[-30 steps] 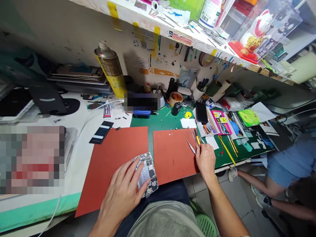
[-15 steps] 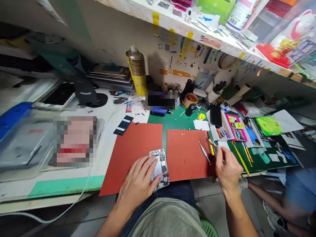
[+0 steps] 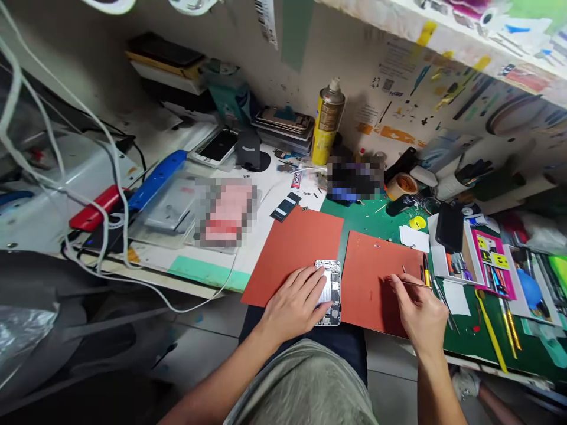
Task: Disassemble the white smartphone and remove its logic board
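An opened smartphone (image 3: 335, 295), its inner parts bare, lies at the front edge between two red-brown mats. My left hand (image 3: 297, 298) holds it from the left, fingers over the upper part and thumb across the lower right, hiding much of its left half. My right hand (image 3: 420, 310) pinches slim, dark tweezers (image 3: 414, 284) above the right mat (image 3: 370, 260). The tweezers point left, towards the phone but apart from it. More thin tools, one a yellow-and-black screwdriver (image 3: 426, 271), lie beside my right hand.
The left mat (image 3: 295, 242) partly underlies my left hand. A yellow spray can (image 3: 326, 127) stands at the back. On the right are tool trays (image 3: 491, 260) and a yellow tool (image 3: 491, 330). White cables (image 3: 106, 195) hang at the left; a shelf (image 3: 411, 23) overhangs the bench.
The camera has turned left, so the scene sits further right. My right hand has moved from the tools at the right mat's edge over the mat, tweezers towards the phone. My left hand stays on the phone.
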The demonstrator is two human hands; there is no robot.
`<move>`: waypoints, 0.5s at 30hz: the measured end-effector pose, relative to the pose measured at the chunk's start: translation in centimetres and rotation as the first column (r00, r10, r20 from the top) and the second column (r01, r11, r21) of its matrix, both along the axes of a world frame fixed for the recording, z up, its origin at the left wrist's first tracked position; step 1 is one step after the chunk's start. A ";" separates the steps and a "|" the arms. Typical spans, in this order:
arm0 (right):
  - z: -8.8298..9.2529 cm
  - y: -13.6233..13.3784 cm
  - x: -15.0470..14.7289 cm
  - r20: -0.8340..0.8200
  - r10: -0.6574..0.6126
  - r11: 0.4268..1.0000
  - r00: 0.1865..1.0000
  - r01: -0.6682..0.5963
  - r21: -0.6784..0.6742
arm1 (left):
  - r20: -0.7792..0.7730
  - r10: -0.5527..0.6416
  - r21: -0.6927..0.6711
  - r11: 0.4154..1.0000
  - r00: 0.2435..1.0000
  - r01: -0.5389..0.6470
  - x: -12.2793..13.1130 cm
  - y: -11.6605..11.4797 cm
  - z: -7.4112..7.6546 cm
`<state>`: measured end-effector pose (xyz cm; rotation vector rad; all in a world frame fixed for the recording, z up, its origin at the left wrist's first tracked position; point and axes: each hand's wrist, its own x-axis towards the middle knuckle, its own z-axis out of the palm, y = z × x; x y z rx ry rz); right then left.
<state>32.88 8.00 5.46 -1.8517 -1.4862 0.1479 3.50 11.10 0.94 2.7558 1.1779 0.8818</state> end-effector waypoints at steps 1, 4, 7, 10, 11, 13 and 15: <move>0.1 0.3 -0.3 -0.144 -0.044 0.999 0.989 0.041 -0.021 | 0.002 0.002 0.001 1.000 1.000 -0.002 0.0 0.0 -0.1; 0.7 1.2 -2.3 -0.633 -0.111 0.994 0.766 0.097 -0.057 | 0.008 0.005 0.013 1.000 1.000 -0.006 0.0 -0.1 -0.3; 0.6 2.5 -5.6 -0.867 -0.061 0.997 0.494 -0.003 -0.072 | 0.013 0.009 0.024 1.000 1.000 -0.009 0.0 -0.2 -0.5; -0.6 3.6 -8.6 -0.924 -0.086 0.986 0.372 -0.100 -0.132 | 0.017 0.008 0.020 1.000 1.000 -0.008 0.1 -0.2 -0.6; -1.1 3.8 -9.4 -0.928 -0.094 0.984 0.362 -0.106 -0.141 | 0.019 0.006 0.016 1.000 1.000 -0.006 0.1 -0.2 -0.5; -2.0 4.2 -10.4 -0.920 -0.102 0.986 0.380 -0.087 -0.145 | 0.021 0.005 0.004 1.000 1.000 -0.005 0.1 -0.2 -0.5; -2.6 4.4 -10.9 -0.902 -0.108 0.989 0.417 -0.051 -0.142 | 0.021 0.005 -0.005 1.000 1.000 -0.005 0.1 -0.2 -0.4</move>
